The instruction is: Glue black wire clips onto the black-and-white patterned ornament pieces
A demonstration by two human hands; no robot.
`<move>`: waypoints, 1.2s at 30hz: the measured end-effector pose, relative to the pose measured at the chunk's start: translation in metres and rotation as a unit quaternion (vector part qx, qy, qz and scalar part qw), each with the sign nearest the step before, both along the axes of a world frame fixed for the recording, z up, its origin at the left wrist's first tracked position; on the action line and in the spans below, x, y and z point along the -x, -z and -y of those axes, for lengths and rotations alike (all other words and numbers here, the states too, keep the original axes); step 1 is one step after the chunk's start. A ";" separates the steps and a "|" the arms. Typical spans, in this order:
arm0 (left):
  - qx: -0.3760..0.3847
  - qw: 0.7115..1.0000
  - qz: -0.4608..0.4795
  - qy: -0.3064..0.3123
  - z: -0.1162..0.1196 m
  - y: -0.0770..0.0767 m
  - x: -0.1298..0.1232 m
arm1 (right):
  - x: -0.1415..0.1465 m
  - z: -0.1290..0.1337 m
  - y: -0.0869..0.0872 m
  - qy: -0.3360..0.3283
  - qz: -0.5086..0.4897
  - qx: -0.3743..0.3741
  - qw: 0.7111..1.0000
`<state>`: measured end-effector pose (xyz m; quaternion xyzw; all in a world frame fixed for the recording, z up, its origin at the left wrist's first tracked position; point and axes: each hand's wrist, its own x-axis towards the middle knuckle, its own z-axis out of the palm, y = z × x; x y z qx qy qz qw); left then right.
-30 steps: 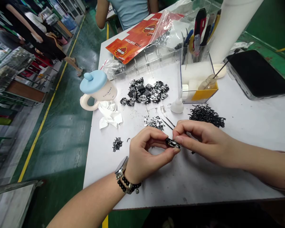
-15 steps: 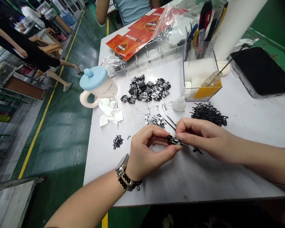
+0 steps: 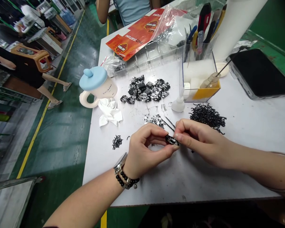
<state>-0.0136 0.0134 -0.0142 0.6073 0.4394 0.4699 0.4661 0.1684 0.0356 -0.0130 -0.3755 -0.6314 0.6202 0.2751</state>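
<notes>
Sm. blk part [image 3: 172, 140] w/ silvery detail, tilted, pinched in L hand [image 3: 144, 149].

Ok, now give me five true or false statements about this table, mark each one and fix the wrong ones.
1. The left hand holds a small black part. True.
2. The watch is on the right wrist. False: the watch is on the left wrist.
3. The mug bears printed lettering. True.
4. The mug's lid is orange. False: the lid is light blue.
5. White tissue lies beside the mug. True.
</notes>
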 end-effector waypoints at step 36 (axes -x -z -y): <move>0.090 0.978 0.138 0.132 -0.003 0.000 0.002 | -0.012 -0.009 -0.003 -0.086 -0.005 -0.240 0.967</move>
